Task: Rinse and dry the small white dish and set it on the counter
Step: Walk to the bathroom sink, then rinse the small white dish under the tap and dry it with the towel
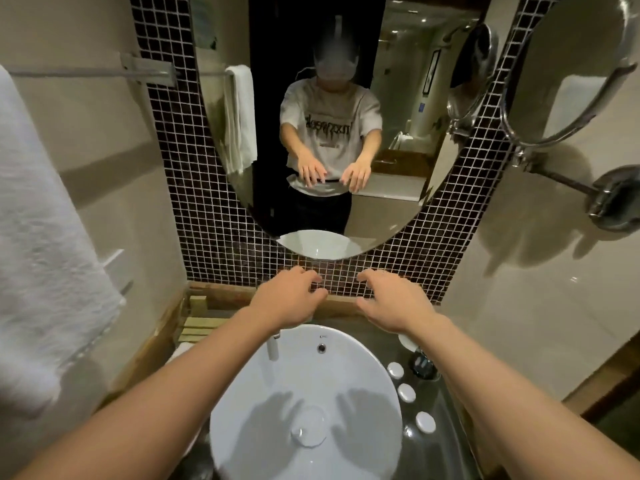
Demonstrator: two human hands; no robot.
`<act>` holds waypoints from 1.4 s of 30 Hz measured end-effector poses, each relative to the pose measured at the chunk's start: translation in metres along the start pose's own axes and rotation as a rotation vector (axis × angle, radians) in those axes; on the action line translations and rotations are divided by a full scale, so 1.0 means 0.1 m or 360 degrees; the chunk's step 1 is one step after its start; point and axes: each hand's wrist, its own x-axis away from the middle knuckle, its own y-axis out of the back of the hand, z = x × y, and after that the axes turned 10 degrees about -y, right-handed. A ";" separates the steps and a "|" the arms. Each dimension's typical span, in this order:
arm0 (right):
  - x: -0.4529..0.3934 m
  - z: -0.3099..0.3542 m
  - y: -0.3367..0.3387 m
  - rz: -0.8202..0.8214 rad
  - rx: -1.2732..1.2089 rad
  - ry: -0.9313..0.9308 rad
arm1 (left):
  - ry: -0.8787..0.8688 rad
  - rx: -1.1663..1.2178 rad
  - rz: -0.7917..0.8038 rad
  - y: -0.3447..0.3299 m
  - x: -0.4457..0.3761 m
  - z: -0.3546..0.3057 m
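Glossy round white basin (304,403); bare hands (289,299) empty above.

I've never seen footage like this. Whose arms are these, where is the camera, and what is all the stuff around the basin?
There is no machine here: a person wears a camera on the head, so you look down along both bare arms. The left hand and right hand hover above the back of the round white sink, fingers spread, holding nothing. The oval mirror ahead reflects the same person. On the dark counter to the right of the sink lie three small white caps, a dark object I cannot identify, and, partly hidden by the right wrist, a small white dish. A white towel hangs at left. The tap does not appear to be running.
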 end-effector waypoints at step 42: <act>-0.28 -0.23 -3.65 0.1071 -0.0046 -0.0145 | 0.0478 0.0417 0.0950 -3.07 0.27 1.47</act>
